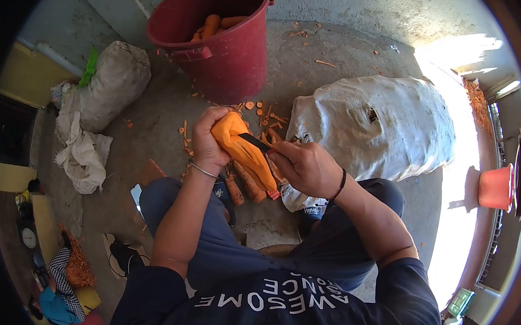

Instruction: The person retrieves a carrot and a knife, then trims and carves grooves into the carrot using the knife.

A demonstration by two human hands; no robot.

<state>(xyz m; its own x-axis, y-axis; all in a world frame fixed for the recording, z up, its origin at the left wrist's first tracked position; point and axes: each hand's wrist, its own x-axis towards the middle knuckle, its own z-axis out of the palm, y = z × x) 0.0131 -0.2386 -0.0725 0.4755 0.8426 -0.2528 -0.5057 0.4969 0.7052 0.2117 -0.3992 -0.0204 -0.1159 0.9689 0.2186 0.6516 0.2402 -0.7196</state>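
Note:
My left hand (209, 141) is wrapped round the thick end of a big, bright orange peeled carrot (250, 157), whose narrow end slants down to the right. In my right hand (304, 165) is a knife, its handle hidden in the fist. The dark knife blade (254, 142) lies against the carrot's upper side. Below, between my legs, several unpeeled carrots (233, 190) rest on the floor, partly covered by the held carrot. Peel strips and cut carrot ends (249, 105) are scattered just beyond my hands.
A dark red bucket (226, 71) with carrots inside stands ahead. To the right lies a large white sack (378, 124); another full sack (110, 77) leans by the left wall. An orange-red bucket (495, 187) is at far right. A phone (136, 196) sits beside my left knee.

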